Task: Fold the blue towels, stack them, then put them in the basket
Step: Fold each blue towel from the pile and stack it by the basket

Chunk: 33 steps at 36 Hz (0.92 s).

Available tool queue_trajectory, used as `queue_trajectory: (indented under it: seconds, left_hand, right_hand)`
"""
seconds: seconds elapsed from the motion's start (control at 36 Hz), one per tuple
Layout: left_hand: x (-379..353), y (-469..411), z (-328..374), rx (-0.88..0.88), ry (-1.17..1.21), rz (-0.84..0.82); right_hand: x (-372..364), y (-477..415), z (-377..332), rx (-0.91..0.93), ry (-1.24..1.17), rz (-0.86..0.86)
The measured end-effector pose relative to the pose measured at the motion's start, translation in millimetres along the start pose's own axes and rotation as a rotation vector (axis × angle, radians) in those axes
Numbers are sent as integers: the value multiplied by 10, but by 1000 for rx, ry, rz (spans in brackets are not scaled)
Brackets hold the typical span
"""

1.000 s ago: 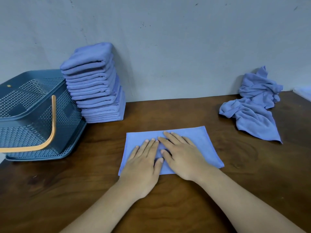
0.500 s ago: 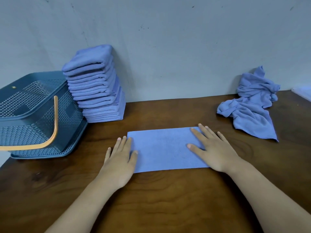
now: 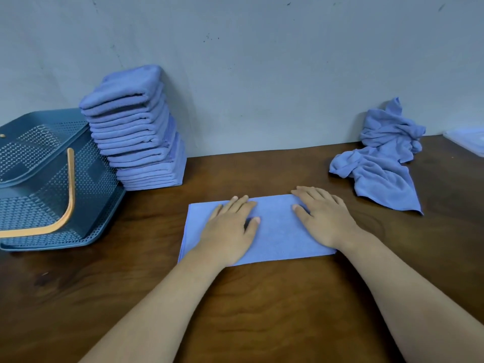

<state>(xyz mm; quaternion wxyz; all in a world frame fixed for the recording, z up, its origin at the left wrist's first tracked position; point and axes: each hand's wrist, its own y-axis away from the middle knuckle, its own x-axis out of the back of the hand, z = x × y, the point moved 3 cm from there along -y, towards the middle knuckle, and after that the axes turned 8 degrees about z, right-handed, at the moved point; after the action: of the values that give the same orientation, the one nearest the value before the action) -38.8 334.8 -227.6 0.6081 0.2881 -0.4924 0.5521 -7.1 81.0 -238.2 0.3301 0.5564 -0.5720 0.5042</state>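
Note:
A blue towel (image 3: 275, 231), folded into a flat rectangle, lies on the brown wooden table (image 3: 235, 310) in front of me. My left hand (image 3: 230, 229) presses flat on its left part with straight fingers. My right hand (image 3: 324, 218) lies flat on its right end. A tall stack of folded blue towels (image 3: 136, 132) leans against the wall at the back left. Beside it on the left is the blue-grey perforated basket (image 3: 52, 179) with an orange handle (image 3: 66, 203). A crumpled heap of blue towels (image 3: 382, 158) sits at the back right.
A grey wall (image 3: 262, 61) closes off the table's back edge. The corner of a pale plastic tray or lid (image 3: 468, 140) shows at the far right edge. Bare wood lies in front of the flat towel.
Both hands slid outward over the towel from its middle, then the left hand came back onto the towel's left part. The right hand stays at the right end.

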Motion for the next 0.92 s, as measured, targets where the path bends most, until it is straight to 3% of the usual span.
queue_trajectory:
  seconds: [0.25, 0.47, 0.58, 0.67, 0.72, 0.83, 0.92]
  left_hand:
    - [146, 79, -314, 76, -162, -108]
    - [133, 92, -289, 73, -163, -96]
    - [148, 91, -280, 33, -149, -52]
    - [147, 101, -240, -137, -83, -10]
    - [117, 114, -224, -200, -32, -54]
    - [103, 105, -234, -160, -30, -85]
    - [111, 107, -234, -163, -47, -96]
  right_hand:
    - [93, -88, -87, 71, 154, 29]
    - [430, -580, -251, -63, -88, -400]
    - [420, -680, -147, -109, -262, -414]
    - [370, -689, -48, -138, -391, -431]
    - [367, -695, -41, -116, -366, -457]
    - [401, -735, -175, -17, -191, -555]
    - [468, -754, -272, 21, -193, -577]
